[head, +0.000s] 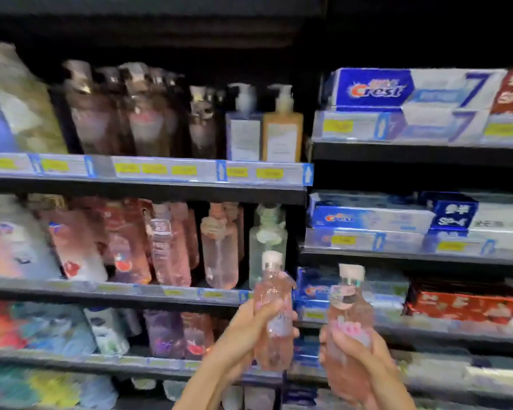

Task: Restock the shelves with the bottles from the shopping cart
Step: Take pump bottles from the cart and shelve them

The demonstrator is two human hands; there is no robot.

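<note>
I hold two clear pink bottles with pale caps upright in front of the shelves. My left hand point(251, 329) grips the left pink bottle point(274, 294) around its middle. My right hand point(359, 359) grips the right pink bottle point(350, 303) around its lower half. Both bottles hover below the middle shelf point(172, 292), where similar pink bottles point(219, 253) and a clear bottle point(267, 235) stand. The view is blurred. The shopping cart is out of view.
The upper shelf point(148, 170) carries dark pump bottles and two square pump bottles point(264, 128). Toothpaste boxes point(409, 90) fill the shelves on the right. Lower shelves hold purple bottles point(166, 332) and colourful packs at left.
</note>
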